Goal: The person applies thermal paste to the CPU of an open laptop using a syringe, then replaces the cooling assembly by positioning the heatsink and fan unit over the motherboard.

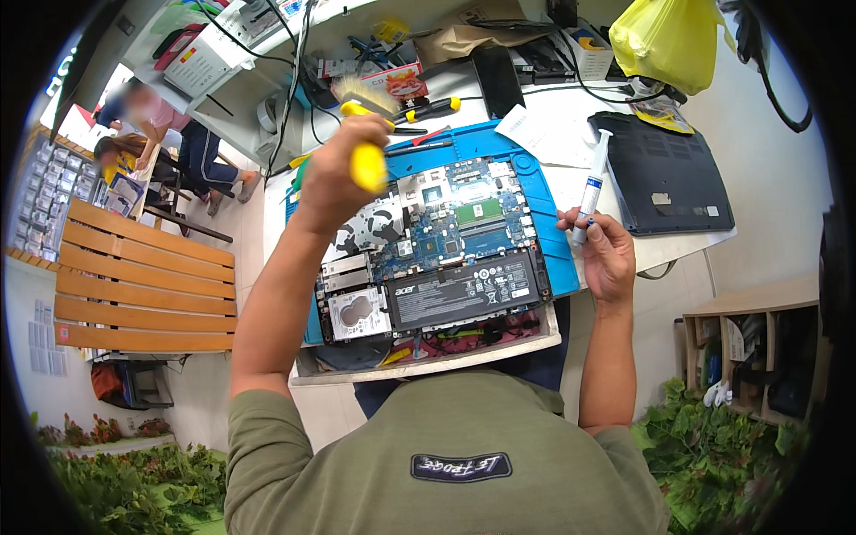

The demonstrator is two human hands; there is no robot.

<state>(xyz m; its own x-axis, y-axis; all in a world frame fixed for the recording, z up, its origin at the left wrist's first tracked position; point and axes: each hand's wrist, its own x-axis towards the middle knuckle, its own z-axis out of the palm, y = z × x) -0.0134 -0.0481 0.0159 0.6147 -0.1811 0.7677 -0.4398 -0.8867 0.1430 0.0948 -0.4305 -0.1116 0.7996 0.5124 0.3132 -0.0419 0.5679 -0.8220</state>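
Observation:
My left hand point(332, 174) is closed around a yellow-handled brush point(367, 168), its pale bristles pointing up and away from me. It is raised over the left part of an opened laptop point(486, 239). That laptop's circuit board, green memory module point(480, 210), fan point(373, 227), black battery point(459, 290) and silver drive point(358, 312) are exposed. Beyond the laptop's right side, my right hand point(606, 254) grips a slim syringe point(592, 183) between thumb and fingers, plunger end up. Neither tool touches the laptop. A blue work mat point(555, 241) lies under it.
A black laptop bottom cover point(664, 174) lies at the right. Behind the mat are a dark phone point(497, 82), a paper sheet point(544, 138) and a yellow-black tool point(432, 110). A yellow bag point(669, 45) hangs far right. An open drawer point(428, 361) juts toward me. People sit far left.

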